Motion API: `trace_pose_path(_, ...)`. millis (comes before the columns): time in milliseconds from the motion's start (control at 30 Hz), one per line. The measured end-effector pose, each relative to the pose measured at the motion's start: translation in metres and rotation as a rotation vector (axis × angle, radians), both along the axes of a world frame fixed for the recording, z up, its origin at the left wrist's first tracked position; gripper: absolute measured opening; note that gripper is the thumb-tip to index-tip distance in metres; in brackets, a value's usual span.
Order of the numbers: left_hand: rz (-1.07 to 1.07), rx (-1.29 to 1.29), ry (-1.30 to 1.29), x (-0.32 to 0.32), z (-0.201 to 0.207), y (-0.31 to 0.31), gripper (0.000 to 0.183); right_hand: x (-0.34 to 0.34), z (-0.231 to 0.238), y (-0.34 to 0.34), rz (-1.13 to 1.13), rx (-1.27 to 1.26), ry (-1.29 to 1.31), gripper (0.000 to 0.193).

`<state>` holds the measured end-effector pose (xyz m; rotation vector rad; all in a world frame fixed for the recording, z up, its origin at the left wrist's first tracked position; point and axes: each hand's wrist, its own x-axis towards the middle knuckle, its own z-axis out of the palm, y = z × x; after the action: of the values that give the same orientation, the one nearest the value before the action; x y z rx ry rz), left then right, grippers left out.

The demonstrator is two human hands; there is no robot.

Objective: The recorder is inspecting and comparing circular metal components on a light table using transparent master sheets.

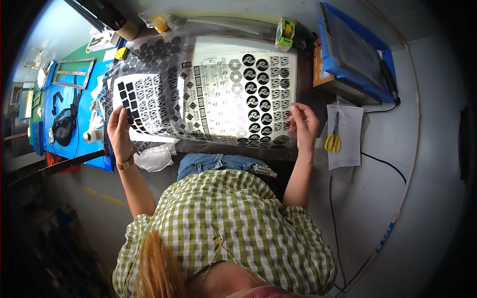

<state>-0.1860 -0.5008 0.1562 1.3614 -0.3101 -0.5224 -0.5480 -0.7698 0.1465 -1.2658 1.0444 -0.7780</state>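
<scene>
A wide clear film [191, 107] printed with rows of black shapes, round emblems and small patterns stretches between my two hands. Its left edge is pinched in my left hand [119, 133], beside a block of black rounded squares. My right hand [304, 124] has thumb and fingers closed on the right edge, next to a column of small dark prints. The film bows slightly over a bright lit panel [211, 47] set in the dark work table. Behind its left part lies another sheet with dark round shapes [151, 52].
Yellow-handled scissors [333, 143] lie on a white paper [350, 129] at the right. A green tape dispenser [284, 35] and a blue tray [348, 49] stand at the back right. Further left, a blue table [87, 114] holds a black pouch [64, 126] and a white bottle [93, 135].
</scene>
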Motion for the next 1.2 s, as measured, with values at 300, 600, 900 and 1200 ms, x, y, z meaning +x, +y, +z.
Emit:
trace_pose_path(300, 0.025, 0.077, -0.064, -0.003, 0.012, 0.002, 0.015, 0.005, -0.035, 0.003, 0.114, 0.167, 0.036, 0.02)
trace_pose_path(600, 0.023, 0.094, -0.066, -0.003, 0.012, 0.0, 0.015, 0.003, -0.049, 0.01, 0.111, 0.216, 0.069, 0.022)
trace_pose_path(900, 0.031, 0.097, -0.059, -0.002, 0.008, 0.004, 0.015, 0.003, -0.051, 0.011, 0.107, 0.228, 0.053, 0.022)
trace_pose_path(1200, 0.07, 0.125, -0.077, -0.007, 0.012, 0.0, 0.015, 0.004, -0.051, 0.009, 0.115, 0.252, 0.035, 0.022)
